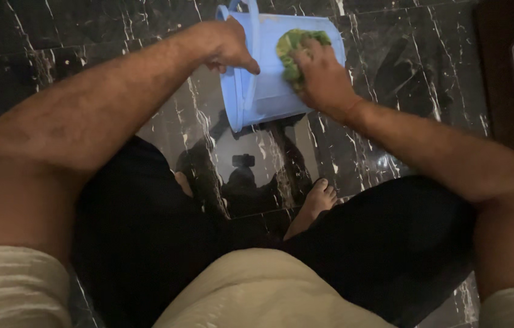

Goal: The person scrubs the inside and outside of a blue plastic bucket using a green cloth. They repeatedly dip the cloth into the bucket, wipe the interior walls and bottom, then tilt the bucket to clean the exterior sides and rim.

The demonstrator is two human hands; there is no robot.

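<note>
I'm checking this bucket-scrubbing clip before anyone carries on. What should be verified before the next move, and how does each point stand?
1. Left hand steadies the blue bucket at its rim: ok.
2. Right hand presses the green sponge on the bucket's side: ok.
3. Bucket tipped on its side over the black marble floor: ok.
4. Bare foot apart from the bucket: ok.
5. Floor wet or dry: cannot tell.
6. Bucket's inside: cannot tell.

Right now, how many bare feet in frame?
1. A bare foot rests on the black marble floor, below the blue bucket that the left hand steadies while the right hand presses a green sponge to it. The other foot may be hidden behind the dark-clothed legs.
</note>
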